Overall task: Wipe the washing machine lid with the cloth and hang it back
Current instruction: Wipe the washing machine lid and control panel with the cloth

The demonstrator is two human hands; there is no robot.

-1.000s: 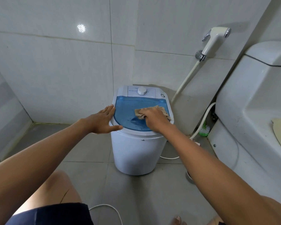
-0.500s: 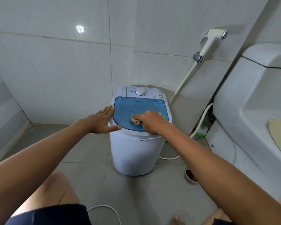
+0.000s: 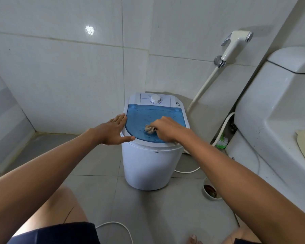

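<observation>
Tiled bathroom floor: right hand gripping cloth on blue lid; left hand lying spread at lid's nine o'clock edge.

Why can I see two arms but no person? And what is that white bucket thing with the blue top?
The camera sits on the person's head and looks forward and down, so you see just their arms, like looking at your own. The white thing is a small washing machine standing on a bathroom floor. Its blue top is the lid, and behind that is a round white knob for turning it on. The right hand has a bunched-up tan cloth in its grip and presses it onto the lid to wipe it. The left hand lies flat on the machine's left edge, probably to keep it steady. On the wall hangs a white sprayer with a hose, and the big white shape on the right is a toilet.
</observation>
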